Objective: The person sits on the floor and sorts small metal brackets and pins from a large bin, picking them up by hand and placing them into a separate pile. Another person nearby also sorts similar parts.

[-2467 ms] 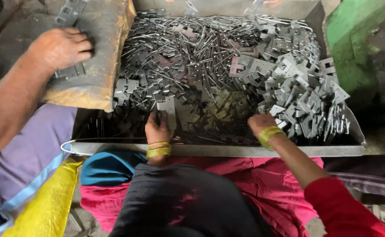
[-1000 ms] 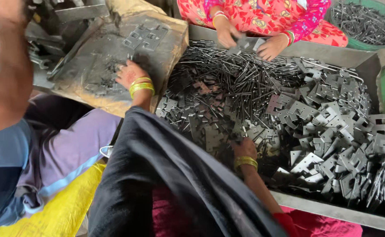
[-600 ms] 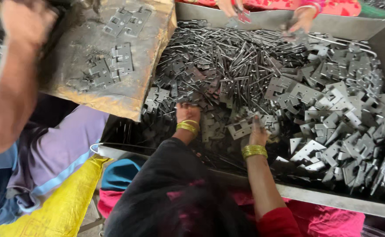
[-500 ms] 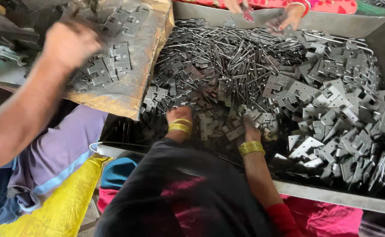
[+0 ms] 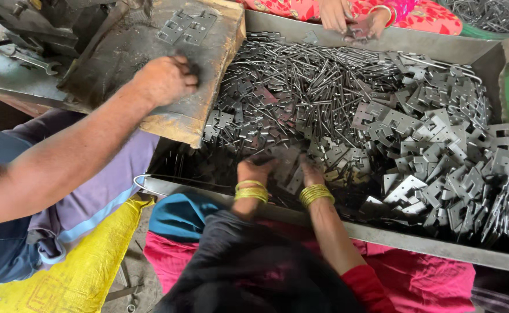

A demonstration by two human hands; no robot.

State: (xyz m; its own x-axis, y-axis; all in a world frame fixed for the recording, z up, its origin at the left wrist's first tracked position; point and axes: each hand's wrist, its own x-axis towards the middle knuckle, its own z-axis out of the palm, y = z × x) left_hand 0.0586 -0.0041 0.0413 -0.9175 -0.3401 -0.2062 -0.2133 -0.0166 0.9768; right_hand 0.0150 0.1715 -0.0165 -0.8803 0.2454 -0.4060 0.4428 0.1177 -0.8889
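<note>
Left hand point(image 5: 256, 171) and right hand point(image 5: 311, 172), each wrist ringed with yellow bangles point(image 5: 316, 194), reach side by side into the near edge of a heap of stamped metal plates point(image 5: 417, 139). Both hands are motion-blurred; fingers curl down among flat grey plates point(image 5: 286, 159), but whether either actually pinches a piece cannot be told. The two hands sit just apart, not pressed together.

The heap fills a wide sheet-metal tray point(image 5: 434, 243) with a dull, scuffed rim. Plates are thin, notched and angular, grey with a faint sheen, tangled every way. Mixed through the far middle lie thin straight metal rods point(image 5: 301, 81), darker and rounder.

To the left, another person's bare forearm ends in a fist point(image 5: 164, 78) resting on a worn, grimy board point(image 5: 150, 69) whose corner overhangs the tray; a few interlocked plates point(image 5: 186, 28) lie flat near its far end. At the far rim, a third person's hands point(image 5: 347, 17) work in front of bright patterned cloth. Yellow woven sacking point(image 5: 74, 272) lies at lower left.
</note>
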